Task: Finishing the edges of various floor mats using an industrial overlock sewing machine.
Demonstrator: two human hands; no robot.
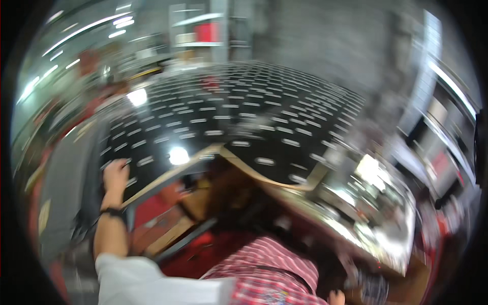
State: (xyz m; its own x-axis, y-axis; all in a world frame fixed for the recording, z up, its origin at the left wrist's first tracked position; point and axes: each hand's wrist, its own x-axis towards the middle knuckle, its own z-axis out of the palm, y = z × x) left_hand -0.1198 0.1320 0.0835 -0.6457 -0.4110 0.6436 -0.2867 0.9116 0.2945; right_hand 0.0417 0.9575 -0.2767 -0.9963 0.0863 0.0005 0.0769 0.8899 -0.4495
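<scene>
The view is smeared by motion. My left hand [117, 174], a dark band on its wrist, is at the left front edge of a large black table [234, 114] with rows of short pale marks. Its fingers look curled, and a small dark thing seems to stick out of them; what it is I cannot make out. Only a bit of my right hand [336, 298] shows at the lower edge, beside the red-and-white checked apron [269, 274]; its fingers are too blurred to read.
A shiny metal-topped bench [330, 203] with blurred items stands at the right. Under the table's pale front edge is an open space with red and brown parts [162, 208]. A grey panel [66, 183] runs along the left. Shelves [198, 35] with a red box stand behind.
</scene>
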